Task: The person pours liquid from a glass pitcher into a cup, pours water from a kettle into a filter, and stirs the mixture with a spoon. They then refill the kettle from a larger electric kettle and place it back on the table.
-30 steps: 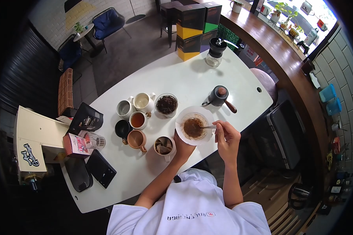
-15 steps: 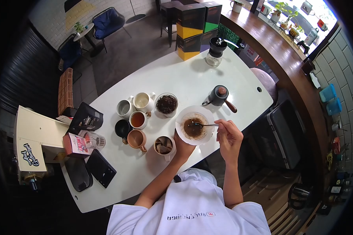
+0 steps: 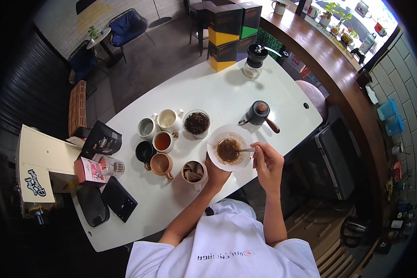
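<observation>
A white paper filter dripper [image 3: 214, 139] filled with wet brown coffee stands near the table's front edge. My left hand [image 3: 216, 174] grips its near side from below. My right hand [image 3: 265, 160] holds a spoon [image 3: 245, 150] by the handle, its bowl dipped in the coffee slurry. Just left of the dripper is a cup with a folded paper filter [image 3: 193, 173] inside.
A cluster of mugs [image 3: 161, 139] and a glass of dark grounds [image 3: 197, 123] stand left of the dripper. A black kettle [image 3: 259, 114] with a wooden handle sits behind it, a grinder [image 3: 254, 61] and boxes [image 3: 224, 34] farther back. Coffee bag [image 3: 102, 140] and a scale [image 3: 119, 199] lie at left on the white table [image 3: 208, 92].
The spoon in my right hand has moved within the dripper, its bowl shifting from the centre toward the right side. My left hand has stayed on the dripper.
</observation>
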### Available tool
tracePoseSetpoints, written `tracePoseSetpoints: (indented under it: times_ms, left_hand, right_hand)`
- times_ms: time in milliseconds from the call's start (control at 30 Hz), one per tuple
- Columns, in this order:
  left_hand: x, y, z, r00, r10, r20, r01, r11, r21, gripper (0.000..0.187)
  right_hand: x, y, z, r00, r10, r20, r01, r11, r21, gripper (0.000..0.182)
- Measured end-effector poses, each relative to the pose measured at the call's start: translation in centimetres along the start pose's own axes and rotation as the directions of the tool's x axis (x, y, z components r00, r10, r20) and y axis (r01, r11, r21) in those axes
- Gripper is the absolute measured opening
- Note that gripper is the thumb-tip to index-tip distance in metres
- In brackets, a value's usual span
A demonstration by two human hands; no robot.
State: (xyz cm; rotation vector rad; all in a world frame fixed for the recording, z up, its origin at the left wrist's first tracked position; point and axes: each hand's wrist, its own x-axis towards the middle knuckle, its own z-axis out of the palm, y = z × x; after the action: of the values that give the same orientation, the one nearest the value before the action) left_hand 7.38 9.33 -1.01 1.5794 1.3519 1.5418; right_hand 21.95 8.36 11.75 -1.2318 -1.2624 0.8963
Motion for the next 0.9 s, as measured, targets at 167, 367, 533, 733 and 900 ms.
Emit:
tracePoseSetpoints:
  times_ms: [167,367,533,733,900]
  left_hand:
    - [0.16,0.39,-0.19,1.000,0.016,0.013,-0.016,1.000,0.017,0.065]
    - [-0.03,-0.16,0.07,1.000,0.000,-0.011,0.000,1.000,-0.011,0.074]
    - [-0.04,0.28,-0.24,1.000,0.024,0.002,-0.024,0.999,0.035,0.069]
    - [0.04,0.27,-0.22,1.000,0.008,0.008,-0.009,1.000,0.017,0.069]
    - [0.16,0.45,-0.22,1.000,0.028,0.004,-0.028,0.999,0.035,0.068]
  right_hand:
    - [0.04,0.28,0.02,0.999,-0.049,0.004,0.049,0.999,-0.002,0.015]
    - [0.18,0.01,-0.04,0.997,-0.081,-0.004,0.081,0.997,-0.012,0.015]
    - [0.32,0.08,-0.08,0.994,-0.111,-0.024,0.111,0.994,0.022,0.015]
    - [0.41,-0.03,-0.09,0.987,-0.158,0.008,0.158,0.984,-0.084,0.015]
    - [0.31,-0.15,0.13,0.997,-0.076,0.012,0.077,0.993,-0.092,0.014]
